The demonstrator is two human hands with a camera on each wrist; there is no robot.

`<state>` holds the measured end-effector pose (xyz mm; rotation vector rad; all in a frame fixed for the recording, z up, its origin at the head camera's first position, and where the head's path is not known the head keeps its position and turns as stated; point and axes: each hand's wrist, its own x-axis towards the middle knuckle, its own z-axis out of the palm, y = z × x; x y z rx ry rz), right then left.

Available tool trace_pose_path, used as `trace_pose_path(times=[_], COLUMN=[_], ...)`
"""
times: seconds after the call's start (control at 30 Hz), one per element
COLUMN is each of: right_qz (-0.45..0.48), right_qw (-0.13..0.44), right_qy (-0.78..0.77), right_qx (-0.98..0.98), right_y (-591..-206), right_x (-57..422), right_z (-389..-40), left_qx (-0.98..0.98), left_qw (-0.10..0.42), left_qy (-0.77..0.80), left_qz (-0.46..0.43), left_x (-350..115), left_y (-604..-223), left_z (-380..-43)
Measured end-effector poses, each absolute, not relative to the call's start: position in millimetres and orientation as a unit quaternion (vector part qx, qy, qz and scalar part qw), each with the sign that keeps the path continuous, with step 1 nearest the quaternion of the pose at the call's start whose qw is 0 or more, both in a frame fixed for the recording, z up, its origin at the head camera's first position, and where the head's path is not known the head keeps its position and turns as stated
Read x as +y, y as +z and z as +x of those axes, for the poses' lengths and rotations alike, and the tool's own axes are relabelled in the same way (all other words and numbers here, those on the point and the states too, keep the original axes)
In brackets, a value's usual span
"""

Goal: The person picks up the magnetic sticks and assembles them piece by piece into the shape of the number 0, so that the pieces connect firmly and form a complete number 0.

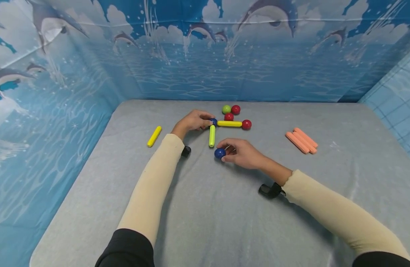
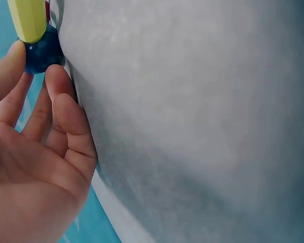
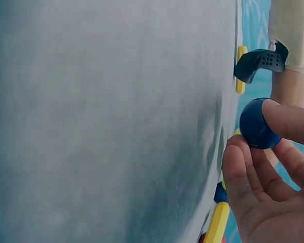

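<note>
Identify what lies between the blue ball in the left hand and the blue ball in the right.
In the head view, a faceted yellow-green rod lies between them.

We count two blue balls (image 1: pixel 219 153), three red balls (image 1: pixel 246 124), one green ball (image 1: pixel 226 109), three yellow faceted rods (image 1: pixel 229 124), three orange rods (image 1: pixel 297 142), two bare hands (image 1: pixel 243 154), two black wrist cameras (image 1: pixel 269 190), two cream sleeves (image 1: pixel 151 181) and one grey table (image 1: pixel 205 218).
</note>
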<state>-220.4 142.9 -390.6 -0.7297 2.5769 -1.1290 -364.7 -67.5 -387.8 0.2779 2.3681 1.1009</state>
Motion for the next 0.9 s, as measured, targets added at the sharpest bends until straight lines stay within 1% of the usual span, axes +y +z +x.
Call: trace_pose_path(times=[0.5,0.67,0.9], right_qz=[-0.232,-0.248,-0.243], right_qw=[0.128,0.131,0.123], right_qy=[-0.346,-0.332,-0.320], right_qx=[0.900,0.901,0.907], right_y=[-391.6,-392.7,-394.9], right_x=[122.9,121.6,118.1], right_z=[-222.9,-223.6,-224.1], left_qx=[0.868,0.869,0.868], left_qw=[0.254,0.252,0.252], left_qy=[0.412,0.412,0.413], left_qz=[0.105,0.110,0.112], left_x=[-67.9,-68.9,-69.5], left_y=[-389.8,-389.4,-389.1], left_z=[-368.2,-367.4,-366.3])
